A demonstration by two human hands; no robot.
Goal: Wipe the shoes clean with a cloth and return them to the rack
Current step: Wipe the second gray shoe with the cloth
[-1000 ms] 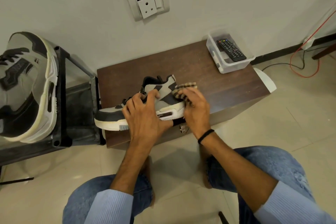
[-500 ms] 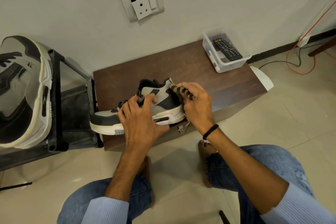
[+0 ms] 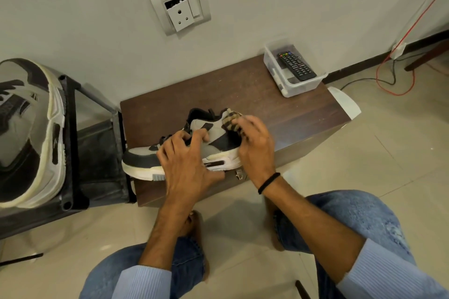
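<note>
Wiping the heel collar | left grip (image 3: 184, 160) clamped over the midfoot of the shoe (image 3: 141, 160), pinning it at the tabletop (image 3: 267, 109) edge against sliding | right grip (image 3: 252, 143) bunched round the cloth (image 3: 230, 121), pressing it there | rack (image 3: 69, 153) alongside, handy for the return

A pale wall (image 3: 97, 7) is seen across the top, with a socket (image 3: 181, 7) set in it at 12 o'clock. A dark table (image 3: 243, 94) is placed against it. On it, at 2 o'clock, a clear box (image 3: 298, 87) with a remote (image 3: 297, 65) is set. The tiled floor (image 3: 388, 165) is crossed by cables (image 3: 393, 82) near 3 o'clock.
</note>
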